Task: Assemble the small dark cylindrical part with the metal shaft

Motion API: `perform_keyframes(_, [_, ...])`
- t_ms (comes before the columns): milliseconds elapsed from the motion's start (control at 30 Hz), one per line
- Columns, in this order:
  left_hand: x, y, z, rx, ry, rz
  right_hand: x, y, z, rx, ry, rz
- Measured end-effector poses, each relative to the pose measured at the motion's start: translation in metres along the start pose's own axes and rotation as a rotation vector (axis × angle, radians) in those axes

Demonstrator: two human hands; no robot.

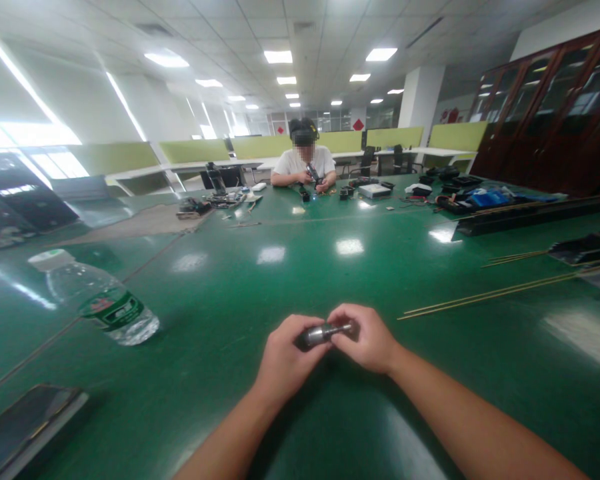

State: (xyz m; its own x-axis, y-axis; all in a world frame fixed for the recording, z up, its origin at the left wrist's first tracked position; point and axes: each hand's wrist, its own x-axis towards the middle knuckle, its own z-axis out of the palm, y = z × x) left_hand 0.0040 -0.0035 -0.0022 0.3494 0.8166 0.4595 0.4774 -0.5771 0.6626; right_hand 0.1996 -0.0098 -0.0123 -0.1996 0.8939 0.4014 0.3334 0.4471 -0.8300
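Close in front of me, above the green tabletop (300,273), is a small dark and silver metal cylinder with a thin shaft (318,335). It lies roughly level between my two hands, and its exact kind is too small to make out. My left hand (286,353) is closed round the thicker, dark end, fingers mostly hidden behind it. The thin shaft on the right side is pinched by my right hand (367,339), thumb below and index finger above. My fingertips cover parts of both ends.
A water bottle (115,310) stands at left, with a dark flat case (30,427) nearer me. Thin brass-coloured rods (480,295) and black channels (530,217) lie at right. Across the table a person (305,160) handles a dark tool among scattered parts.
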Motion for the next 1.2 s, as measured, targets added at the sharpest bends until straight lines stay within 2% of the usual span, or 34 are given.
perform_keyframes(433, [0.0013, 0.0011, -0.0002, -0.040, -0.056, 0.030, 0.0002, 0.0008, 0.0023, -0.095, -0.026, -0.026])
perform_keyframes(1200, [0.0002, -0.0023, -0.0001, -0.015, -0.011, 0.036, 0.0003, 0.0016, 0.0016, -0.101, -0.008, -0.061])
